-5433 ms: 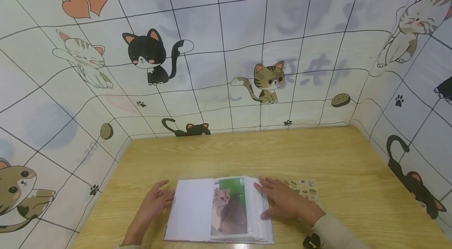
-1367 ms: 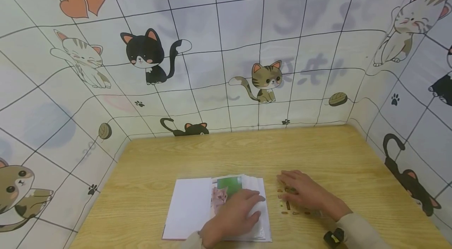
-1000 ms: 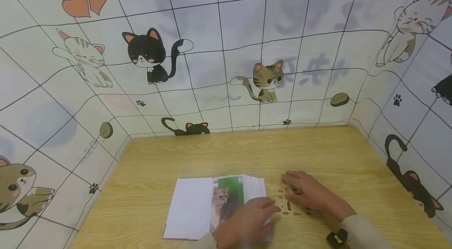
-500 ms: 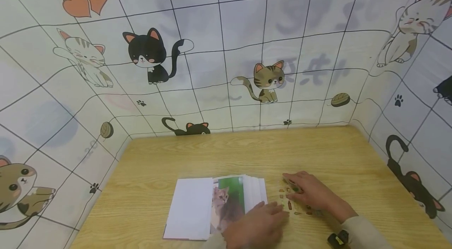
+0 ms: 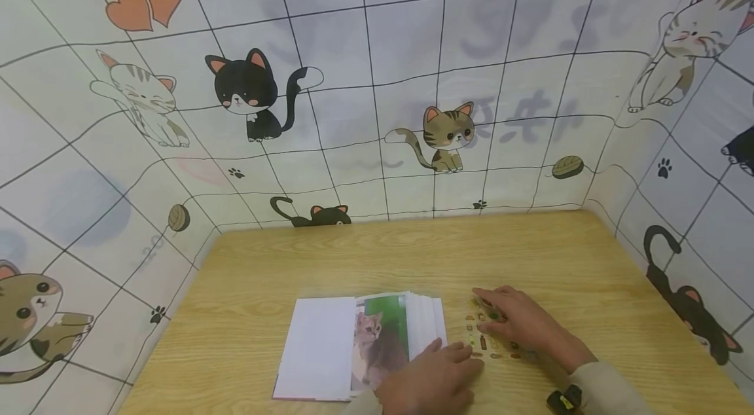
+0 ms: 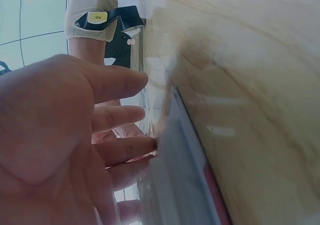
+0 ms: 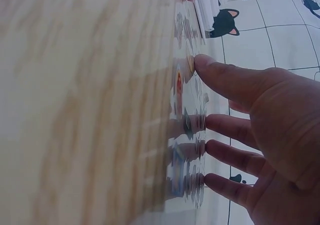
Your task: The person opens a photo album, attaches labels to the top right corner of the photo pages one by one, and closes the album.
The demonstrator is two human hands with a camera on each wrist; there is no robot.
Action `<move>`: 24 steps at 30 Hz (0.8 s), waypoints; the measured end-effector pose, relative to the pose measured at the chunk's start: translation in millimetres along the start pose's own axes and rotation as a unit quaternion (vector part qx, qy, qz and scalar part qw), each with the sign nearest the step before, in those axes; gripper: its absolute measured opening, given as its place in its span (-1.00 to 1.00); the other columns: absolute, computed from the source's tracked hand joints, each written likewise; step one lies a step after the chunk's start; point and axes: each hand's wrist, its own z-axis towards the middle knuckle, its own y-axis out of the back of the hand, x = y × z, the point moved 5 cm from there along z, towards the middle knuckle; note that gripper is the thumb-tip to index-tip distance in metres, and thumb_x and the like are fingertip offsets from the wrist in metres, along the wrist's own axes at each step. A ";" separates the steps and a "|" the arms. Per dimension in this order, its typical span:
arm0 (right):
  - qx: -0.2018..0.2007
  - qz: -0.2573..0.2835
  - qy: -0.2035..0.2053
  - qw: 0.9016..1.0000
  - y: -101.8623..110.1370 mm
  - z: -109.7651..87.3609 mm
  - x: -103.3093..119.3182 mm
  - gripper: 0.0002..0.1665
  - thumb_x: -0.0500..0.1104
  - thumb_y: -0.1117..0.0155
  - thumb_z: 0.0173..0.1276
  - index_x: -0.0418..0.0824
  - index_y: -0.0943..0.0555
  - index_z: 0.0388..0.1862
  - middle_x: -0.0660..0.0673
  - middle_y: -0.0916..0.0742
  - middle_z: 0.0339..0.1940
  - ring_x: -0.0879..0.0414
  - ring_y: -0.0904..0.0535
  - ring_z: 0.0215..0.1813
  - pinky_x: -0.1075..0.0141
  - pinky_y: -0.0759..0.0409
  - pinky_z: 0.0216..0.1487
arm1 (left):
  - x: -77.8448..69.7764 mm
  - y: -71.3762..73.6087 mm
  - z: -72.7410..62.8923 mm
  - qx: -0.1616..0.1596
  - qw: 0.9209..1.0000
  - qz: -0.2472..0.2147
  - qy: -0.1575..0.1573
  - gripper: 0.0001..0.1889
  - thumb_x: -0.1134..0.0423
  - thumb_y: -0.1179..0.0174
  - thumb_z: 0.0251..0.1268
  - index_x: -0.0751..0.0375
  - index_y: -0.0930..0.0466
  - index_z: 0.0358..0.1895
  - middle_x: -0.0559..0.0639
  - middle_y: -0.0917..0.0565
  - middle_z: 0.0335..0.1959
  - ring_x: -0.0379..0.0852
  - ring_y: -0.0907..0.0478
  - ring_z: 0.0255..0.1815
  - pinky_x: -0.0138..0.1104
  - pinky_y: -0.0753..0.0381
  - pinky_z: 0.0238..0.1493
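Note:
In the head view an open photo album (image 5: 321, 349) lies on the table, a blank white page on its left and a cat photo (image 5: 379, 340) on its right. My left hand (image 5: 432, 379) reaches across the album's lower right part, fingers extended past its right edge. The left wrist view has that hand (image 6: 50, 125) beside the album's edge (image 6: 185, 160), holding nothing. Right of the album is a clear sheet of small food stickers (image 5: 483, 342). My right hand (image 5: 521, 323) rests its fingertips on it; in the right wrist view these fingers (image 7: 230, 160) touch the shiny sheet (image 7: 187, 150).
The wooden table (image 5: 377, 258) extends behind and to both sides of the album. Cat-printed cloth walls (image 5: 330, 107) enclose it at the back, left and right. A black strap device (image 5: 564, 398) sits at the right wrist.
Earlier, my left hand was left of the album and my right hand on its pages. The right hand moved onto the sticker sheet; the left crossed over the album and slid rightward.

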 end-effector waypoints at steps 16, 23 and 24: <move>-0.005 0.007 -0.012 1.000 0.3 0.4 0.9 -0.15 0.15 -0.45 0.20 -0.15 -0.46 0.40 -0.17 -0.66 0.11 -0.07 -0.58 0.10 0.02 -0.60 -0.03 | -1.0 -1.1 0.6 0.026 0.999 -0.001 0.018 -0.56 -0.08 -0.09 0.45 -0.23 -0.39 0.34 -0.30 -0.38 0.42 -0.31 -0.23 0.47 -0.15 -0.29 0.45; -0.006 0.008 -0.012 1.000 0.3 0.3 1.4 -0.16 0.13 -0.47 0.18 -0.14 -0.46 0.40 -0.17 -0.67 0.10 -0.06 -0.59 0.06 0.02 -0.60 -0.05 | -1.2 -1.6 1.3 0.024 1.000 0.008 0.016 -0.56 -0.08 -0.08 0.46 -0.23 -0.38 0.35 -0.31 -0.38 0.41 -0.32 -0.23 0.47 -0.15 -0.28 0.45; -0.008 0.007 -0.011 1.000 0.2 0.3 1.4 -0.16 0.12 -0.47 0.17 -0.14 -0.46 0.39 -0.16 -0.67 0.09 -0.07 -0.59 0.07 0.00 -0.61 -0.03 | -1.2 -1.6 1.1 0.022 1.000 0.009 0.016 -0.56 -0.08 -0.08 0.46 -0.23 -0.38 0.35 -0.31 -0.38 0.41 -0.32 -0.22 0.48 -0.15 -0.28 0.45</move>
